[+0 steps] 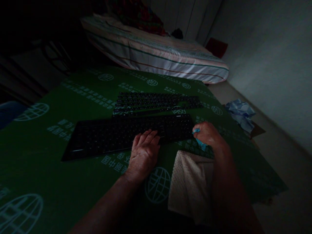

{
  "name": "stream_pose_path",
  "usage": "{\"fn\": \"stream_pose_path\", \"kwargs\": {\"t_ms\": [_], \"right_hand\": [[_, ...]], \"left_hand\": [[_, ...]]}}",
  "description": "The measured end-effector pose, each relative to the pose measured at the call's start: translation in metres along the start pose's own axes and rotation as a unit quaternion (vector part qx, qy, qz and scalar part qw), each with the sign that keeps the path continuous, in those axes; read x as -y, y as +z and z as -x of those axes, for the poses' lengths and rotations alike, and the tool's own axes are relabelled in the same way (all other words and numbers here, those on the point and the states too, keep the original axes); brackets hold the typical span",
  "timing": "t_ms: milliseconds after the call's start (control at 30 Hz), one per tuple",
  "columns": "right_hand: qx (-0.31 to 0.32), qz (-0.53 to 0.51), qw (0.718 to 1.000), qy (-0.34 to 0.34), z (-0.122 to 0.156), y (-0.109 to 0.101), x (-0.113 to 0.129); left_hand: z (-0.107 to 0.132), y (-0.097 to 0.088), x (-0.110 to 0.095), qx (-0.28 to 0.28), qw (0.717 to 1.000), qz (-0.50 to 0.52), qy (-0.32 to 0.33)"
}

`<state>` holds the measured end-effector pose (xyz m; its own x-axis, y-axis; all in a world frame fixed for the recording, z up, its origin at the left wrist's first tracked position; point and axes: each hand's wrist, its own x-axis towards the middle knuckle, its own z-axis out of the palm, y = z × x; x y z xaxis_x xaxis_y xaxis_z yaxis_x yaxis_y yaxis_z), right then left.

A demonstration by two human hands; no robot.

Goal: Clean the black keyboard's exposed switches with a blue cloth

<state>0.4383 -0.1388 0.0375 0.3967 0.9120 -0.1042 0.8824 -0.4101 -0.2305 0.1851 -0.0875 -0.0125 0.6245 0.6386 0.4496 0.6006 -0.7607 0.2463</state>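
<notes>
A black keyboard [102, 138] lies at a slant across the green board. My left hand [145, 149] rests on its front edge with fingers laid out flat, holding nothing. At the keyboard's right end, my right hand [207, 132] is closed around a small blue cloth [201, 143], part of which hangs below the fingers. Behind the keyboard, black loose keycaps [146, 98] are laid out in several rows. Under my right forearm, and partly hidden by it, is a folded beige cloth [187, 187].
The green printed board [80, 87] forms the work surface. Beyond its far edge stands a bed with a striped sheet [156, 58]. On the floor to the right lies a crumpled blue-white cloth [240, 112], near a pale wall [273, 65]. The room is dim.
</notes>
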Motion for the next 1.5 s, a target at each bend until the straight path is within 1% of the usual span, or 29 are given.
{"fn": "stream_pose_path", "kwargs": {"t_ms": [67,133,267,300,433,467,600,633,700,800,867,1067,1233,1267,1400,1500], "right_hand": [[0.015,-0.001,1.0,-0.002,0.0008,-0.0002,-0.0007],[0.016,-0.001,1.0,-0.002,0.0013,-0.0004,-0.0012],[-0.032,0.011,0.999,0.005,0.0001,0.0005,-0.0002],[-0.032,0.012,0.999,0.004,-0.0002,0.0008,0.0001],[0.006,0.012,1.0,-0.011,-0.0006,0.0018,-0.0009],[0.002,0.015,1.0,-0.009,-0.0008,0.002,-0.0013],[-0.058,0.014,0.998,0.019,-0.0028,0.0027,0.0],[-0.065,0.011,0.998,0.024,-0.0032,0.0026,0.0011],[-0.053,0.006,0.998,0.023,-0.0034,0.002,0.0033],[-0.005,0.006,1.0,0.011,-0.0023,0.0007,0.0042],[0.007,0.008,1.0,0.011,-0.0018,0.0004,0.003],[-0.043,0.001,0.999,0.024,-0.0042,0.0028,0.0014],[-0.006,0.001,1.0,0.014,-0.0014,0.0006,0.0029],[-0.009,0.0,1.0,0.016,-0.0009,0.0,0.0029],[-0.051,-0.007,0.998,0.036,-0.0021,0.0005,0.0036],[-0.049,0.002,0.998,0.037,-0.0037,0.0021,0.0047]], "left_hand": [[0.0002,0.0002,-0.0001,0.0,1.0,-0.001,0.0],[0.0006,0.0009,0.0001,0.0,1.0,0.002,-0.003],[0.001,0.0022,0.0007,-0.001,1.0,0.012,-0.01],[0.0009,0.0021,0.0008,0.0,1.0,0.013,-0.011],[0.0005,0.0006,0.0002,0.012,1.0,0.013,-0.009],[0.0004,0.0003,-0.0001,0.014,1.0,0.011,-0.009],[0.0003,0.0001,-0.0006,0.01,1.0,0.008,-0.012],[0.0003,0.0003,-0.0006,0.009,1.0,0.008,-0.012],[0.0003,0.0006,-0.0005,0.011,1.0,0.01,-0.011],[0.0001,0.0006,-0.0007,0.011,1.0,0.013,-0.015],[-0.0001,0.0001,-0.0011,0.009,1.0,0.015,-0.017],[0.0004,0.0,-0.0011,0.015,1.0,0.007,-0.017],[0.0007,0.0004,-0.0007,0.006,1.0,0.01,-0.016],[0.0005,0.0002,-0.0009,0.005,1.0,0.008,-0.014],[-0.0001,-0.0011,-0.0016,0.008,1.0,0.003,-0.01],[-0.0001,-0.0016,-0.0017,0.009,1.0,0.001,-0.009]]}}
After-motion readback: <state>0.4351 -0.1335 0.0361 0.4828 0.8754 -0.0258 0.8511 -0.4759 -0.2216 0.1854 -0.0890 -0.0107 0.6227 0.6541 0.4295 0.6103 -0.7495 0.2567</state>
